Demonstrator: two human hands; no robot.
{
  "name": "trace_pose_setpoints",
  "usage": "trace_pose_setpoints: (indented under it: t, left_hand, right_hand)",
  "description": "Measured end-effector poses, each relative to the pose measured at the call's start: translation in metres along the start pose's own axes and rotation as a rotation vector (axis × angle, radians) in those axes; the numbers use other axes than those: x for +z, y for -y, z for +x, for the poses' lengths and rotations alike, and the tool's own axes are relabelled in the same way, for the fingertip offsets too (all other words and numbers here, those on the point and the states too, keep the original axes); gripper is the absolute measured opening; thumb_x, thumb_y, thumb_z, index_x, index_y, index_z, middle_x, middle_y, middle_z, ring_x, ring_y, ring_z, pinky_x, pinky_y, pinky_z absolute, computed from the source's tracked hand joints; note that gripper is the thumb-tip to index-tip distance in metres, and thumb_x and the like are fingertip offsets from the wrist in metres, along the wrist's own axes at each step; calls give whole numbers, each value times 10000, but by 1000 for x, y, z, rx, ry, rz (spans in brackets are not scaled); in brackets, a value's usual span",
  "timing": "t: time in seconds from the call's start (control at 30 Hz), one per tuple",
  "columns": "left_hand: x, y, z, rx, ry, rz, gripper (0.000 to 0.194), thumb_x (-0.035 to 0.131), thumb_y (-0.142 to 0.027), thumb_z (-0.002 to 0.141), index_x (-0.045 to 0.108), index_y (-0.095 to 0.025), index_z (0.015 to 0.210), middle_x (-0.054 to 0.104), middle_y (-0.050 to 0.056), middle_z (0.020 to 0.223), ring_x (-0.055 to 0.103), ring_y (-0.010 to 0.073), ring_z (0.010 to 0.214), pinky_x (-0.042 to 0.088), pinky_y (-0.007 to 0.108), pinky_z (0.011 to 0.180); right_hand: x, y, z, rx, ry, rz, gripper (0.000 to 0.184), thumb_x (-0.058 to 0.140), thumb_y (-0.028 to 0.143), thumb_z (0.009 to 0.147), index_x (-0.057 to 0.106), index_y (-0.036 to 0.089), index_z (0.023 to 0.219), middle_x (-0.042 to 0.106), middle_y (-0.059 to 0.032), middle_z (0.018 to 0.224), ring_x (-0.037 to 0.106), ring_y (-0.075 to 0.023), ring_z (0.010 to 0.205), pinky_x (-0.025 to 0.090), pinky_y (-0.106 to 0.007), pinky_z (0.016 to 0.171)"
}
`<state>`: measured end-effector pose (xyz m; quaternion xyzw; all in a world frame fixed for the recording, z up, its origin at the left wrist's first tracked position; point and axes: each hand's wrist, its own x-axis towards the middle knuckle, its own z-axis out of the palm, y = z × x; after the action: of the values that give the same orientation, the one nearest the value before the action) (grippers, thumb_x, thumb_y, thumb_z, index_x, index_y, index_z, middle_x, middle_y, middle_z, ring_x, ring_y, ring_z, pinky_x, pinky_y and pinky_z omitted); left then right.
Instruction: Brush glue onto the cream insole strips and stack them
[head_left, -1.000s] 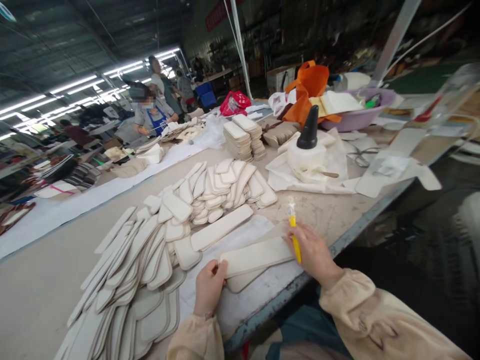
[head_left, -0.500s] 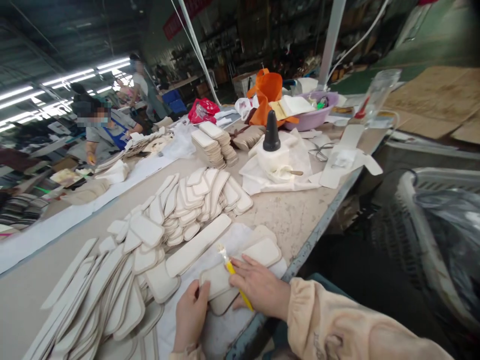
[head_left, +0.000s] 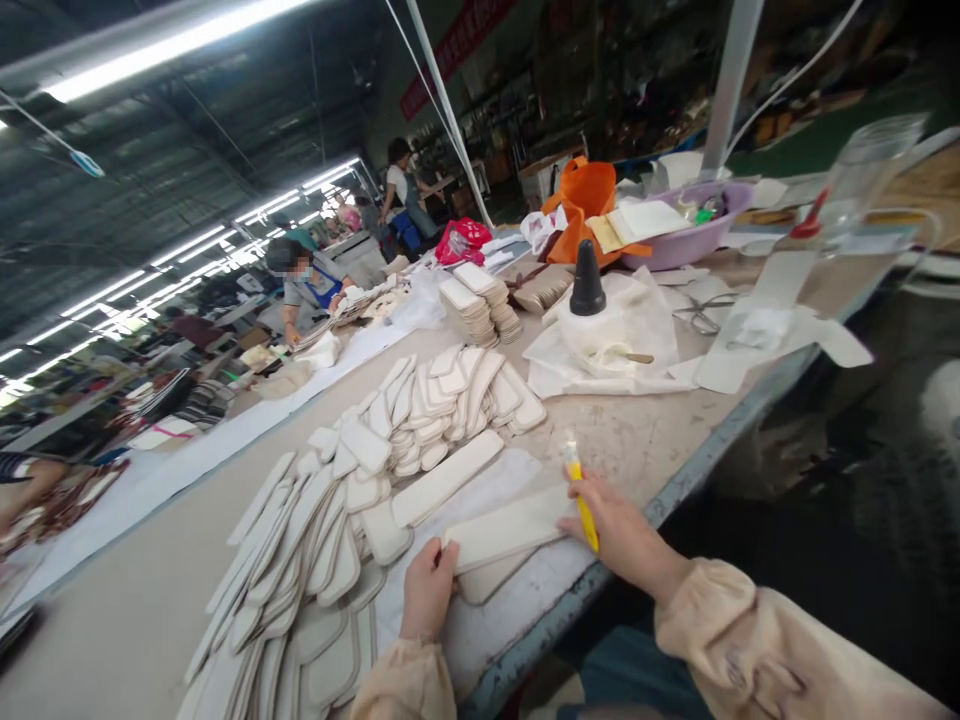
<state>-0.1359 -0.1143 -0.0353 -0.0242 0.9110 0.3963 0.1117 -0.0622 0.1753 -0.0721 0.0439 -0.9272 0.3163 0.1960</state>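
Note:
My left hand (head_left: 429, 590) pinches the near-left end of a long cream panel (head_left: 504, 522) with rounded corners. At the panel's other end is my right hand (head_left: 619, 535), closed around a yellow-handled brush (head_left: 588, 510) whose pale bristles point away from me. Its fingers also touch or grip that end of the panel; which of these I cannot tell. Partly covered below lies a second cream panel (head_left: 491, 578), on a white sheet (head_left: 517, 472). Just beyond the sheet rests a single long strip (head_left: 448, 478). Many similar pieces (head_left: 304, 560) overlap in a heap to the left.
Farther back stand a white container with a black cone (head_left: 587, 282) on it, scissors (head_left: 703, 315), stacked pieces (head_left: 480, 305), an orange bag (head_left: 586, 200) and a purple basin (head_left: 694, 238). The worn table edge (head_left: 675, 482) runs along my right. A co-worker (head_left: 306, 290) works across the table.
My right hand has slid rightward to the panel's far end with the brush, uncovering its surface. My left hand stays at the near end. The camera view has turned left and up.

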Motion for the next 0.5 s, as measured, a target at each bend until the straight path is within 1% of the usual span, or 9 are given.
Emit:
trace_pose_setpoints:
  t: [0.13, 0.23, 0.27, 0.33, 0.43, 0.5]
  left_hand:
    - [-4, -6, -9, -33, 20, -130, 347, 512, -514, 766, 434, -215, 607, 360, -78, 453, 360, 105, 411, 255, 231, 432]
    - [-11, -14, -20, 2, -5, -207, 367, 542, -517, 754, 471, -195, 593, 359, -70, 469, 338, 96, 459, 249, 228, 470]
    - [-14, -18, -24, 22, -15, -226, 369, 553, -506, 753, 471, -190, 579, 361, -66, 483, 343, 96, 485, 259, 228, 492]
    - [-21, -28, -31, 63, -17, -252, 373, 567, -484, 757, 472, -182, 558, 372, -56, 507, 360, 100, 528, 281, 231, 533]
    - [-31, -45, -41, 125, 16, -274, 367, 583, -456, 772, 486, -176, 555, 389, -47, 534, 382, 107, 570, 294, 235, 571]
    - [-38, -56, -45, 176, 47, -284, 361, 601, -438, 774, 493, -173, 554, 387, -45, 547, 378, 109, 585, 292, 236, 578]
  right_hand:
    - [-14, -10, 1, 105, -177, 94, 189, 523, 361, 903, 438, 216, 989, 568, -129, 1268, 582, -254, 1141, 519, -396, 900]
    - [-19, -13, -1, 111, -233, 134, 216, 557, 370, 883, 439, 228, 995, 585, -103, 1261, 616, -240, 1089, 534, -360, 852]
    - [-20, -12, -1, 92, -221, 154, 226, 568, 368, 876, 436, 230, 998, 582, -105, 1267, 614, -240, 1093, 530, -357, 859]
    - [-21, -9, -2, 49, -151, 224, 239, 574, 355, 872, 420, 232, 1007, 567, -116, 1286, 603, -237, 1114, 518, -352, 881]
    - [-23, -2, -3, -5, -4, 343, 238, 563, 347, 878, 394, 238, 1005, 547, -125, 1310, 579, -226, 1152, 498, -343, 920]
    - [-25, 1, -3, -37, 38, 387, 225, 560, 346, 880, 392, 239, 986, 559, -121, 1294, 562, -218, 1175, 479, -339, 951]
